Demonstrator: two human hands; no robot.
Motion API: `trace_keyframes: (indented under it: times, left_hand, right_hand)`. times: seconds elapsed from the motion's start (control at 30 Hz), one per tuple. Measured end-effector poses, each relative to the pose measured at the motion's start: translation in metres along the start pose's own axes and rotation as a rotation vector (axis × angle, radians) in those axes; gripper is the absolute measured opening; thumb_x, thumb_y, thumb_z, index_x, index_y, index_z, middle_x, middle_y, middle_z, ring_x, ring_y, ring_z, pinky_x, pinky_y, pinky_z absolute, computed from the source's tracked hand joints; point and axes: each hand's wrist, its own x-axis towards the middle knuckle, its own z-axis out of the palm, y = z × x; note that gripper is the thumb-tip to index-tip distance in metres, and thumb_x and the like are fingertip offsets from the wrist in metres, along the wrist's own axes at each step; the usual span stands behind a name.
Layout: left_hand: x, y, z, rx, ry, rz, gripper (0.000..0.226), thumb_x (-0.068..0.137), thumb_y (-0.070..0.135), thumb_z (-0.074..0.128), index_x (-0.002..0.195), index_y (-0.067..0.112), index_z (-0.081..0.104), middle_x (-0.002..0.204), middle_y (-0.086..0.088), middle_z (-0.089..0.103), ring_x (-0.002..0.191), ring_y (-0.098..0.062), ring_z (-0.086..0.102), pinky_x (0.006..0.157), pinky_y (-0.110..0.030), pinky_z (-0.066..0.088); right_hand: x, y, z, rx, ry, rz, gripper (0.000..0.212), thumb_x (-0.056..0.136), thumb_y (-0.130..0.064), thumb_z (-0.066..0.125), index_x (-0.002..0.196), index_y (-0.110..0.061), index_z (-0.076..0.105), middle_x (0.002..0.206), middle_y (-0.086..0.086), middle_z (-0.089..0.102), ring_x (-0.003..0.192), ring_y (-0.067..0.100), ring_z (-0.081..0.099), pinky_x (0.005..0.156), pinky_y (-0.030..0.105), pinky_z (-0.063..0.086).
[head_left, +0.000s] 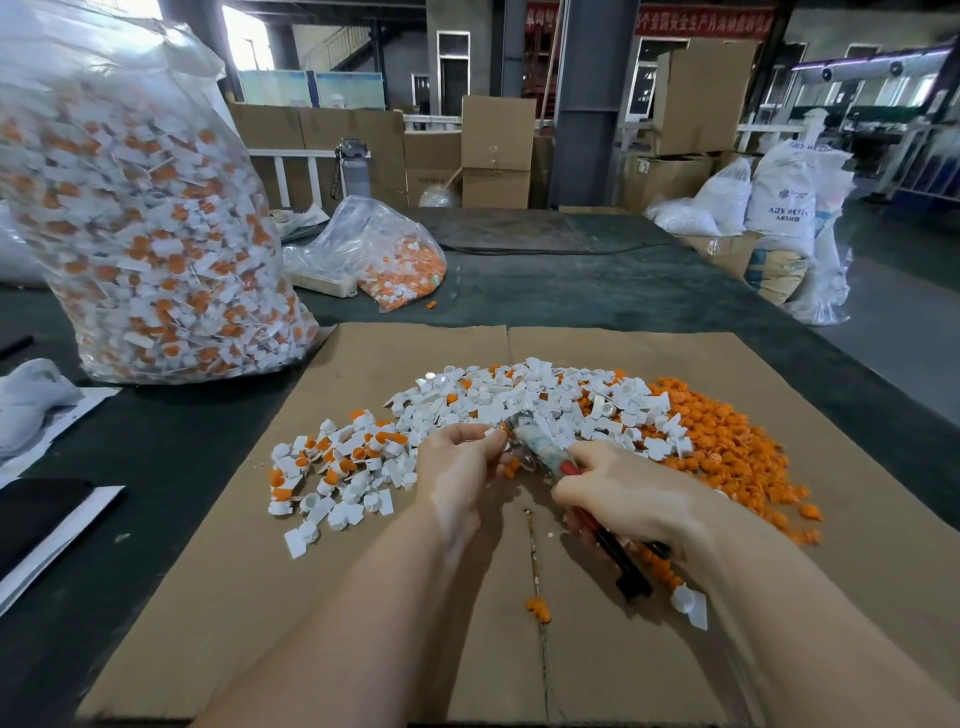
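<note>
A single wide-angle camera sits on the person's head and looks forward and steeply down over the bench (571, 291). It is close to the left hand (457, 467) and right hand (623, 493). The cardboard sheet (363, 571) fills the near field. The far hall curves at the edges, probably from the lens.

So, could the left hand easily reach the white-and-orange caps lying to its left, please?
Probably yes: those caps lie on open cardboard beside the left hand, nothing between, though it pinches a small piece now.
</note>
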Motion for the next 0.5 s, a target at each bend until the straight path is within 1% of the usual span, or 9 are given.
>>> trace_keyframes:
  times: [0.1, 0.2, 0.33, 0.4, 0.47, 0.5]
  left_hand:
    - [-0.001, 0.001, 0.001, 0.004, 0.009, 0.0, 0.004, 0.089, -0.004, 0.057, 0.09, 0.0, 0.056, 0.064, -0.01, 0.059, 0.048, -0.01, 0.054, 0.044, -0.017, 0.047]
    - [-0.001, 0.0, 0.002, 0.013, 0.015, 0.013, 0.003, 0.089, -0.004, 0.057, 0.091, -0.002, 0.057, 0.065, -0.011, 0.058, 0.048, -0.01, 0.054, 0.044, -0.016, 0.046]
    - [-0.003, -0.002, 0.001, 0.017, 0.019, 0.019, 0.01, 0.089, -0.004, 0.057, 0.098, -0.006, 0.057, 0.071, -0.013, 0.059, 0.05, -0.01, 0.055, 0.044, -0.015, 0.046]
    - [-0.003, -0.003, 0.0, 0.015, 0.016, 0.017, 0.008, 0.089, -0.003, 0.057, 0.097, -0.005, 0.058, 0.073, -0.013, 0.06, 0.051, -0.009, 0.055, 0.047, -0.015, 0.048]
    - [-0.004, -0.004, 0.0, 0.021, 0.015, 0.013, 0.006, 0.089, -0.001, 0.058, 0.094, -0.004, 0.059, 0.072, -0.012, 0.061, 0.054, -0.01, 0.056, 0.049, -0.016, 0.049]
    - [-0.004, -0.005, 0.0, 0.027, 0.016, 0.011, 0.003, 0.09, 0.0, 0.058, 0.092, -0.002, 0.059, 0.071, -0.011, 0.061, 0.055, -0.011, 0.055, 0.049, -0.017, 0.049]
  right_hand:
    - [0.0, 0.0, 0.004, -0.014, 0.04, -0.018, 0.009, 0.09, -0.016, 0.043, 0.081, -0.015, 0.041, 0.079, 0.008, 0.055, 0.059, 0.018, 0.052, 0.056, 0.03, 0.041]
    - [0.001, 0.001, 0.007, -0.043, 0.08, -0.044, 0.011, 0.092, -0.014, 0.041, 0.081, -0.015, 0.04, 0.084, 0.008, 0.051, 0.06, 0.018, 0.052, 0.054, 0.029, 0.043]
    - [0.005, 0.006, 0.012, -0.065, 0.145, -0.065, 0.016, 0.092, -0.013, 0.043, 0.078, -0.018, 0.038, 0.081, 0.006, 0.048, 0.065, 0.019, 0.048, 0.056, 0.028, 0.041]
    - [0.007, 0.011, 0.015, -0.06, 0.166, -0.068, 0.018, 0.092, -0.018, 0.049, 0.077, -0.02, 0.039, 0.082, 0.005, 0.05, 0.067, 0.018, 0.048, 0.058, 0.028, 0.04]
    - [0.007, 0.017, 0.015, -0.014, 0.181, -0.068, 0.021, 0.088, -0.027, 0.058, 0.077, -0.018, 0.043, 0.083, 0.005, 0.054, 0.068, 0.018, 0.05, 0.06, 0.029, 0.04]
    - [0.006, 0.02, 0.014, 0.009, 0.197, -0.068, 0.023, 0.084, -0.033, 0.063, 0.078, -0.018, 0.046, 0.081, 0.004, 0.056, 0.067, 0.016, 0.052, 0.06, 0.027, 0.04]
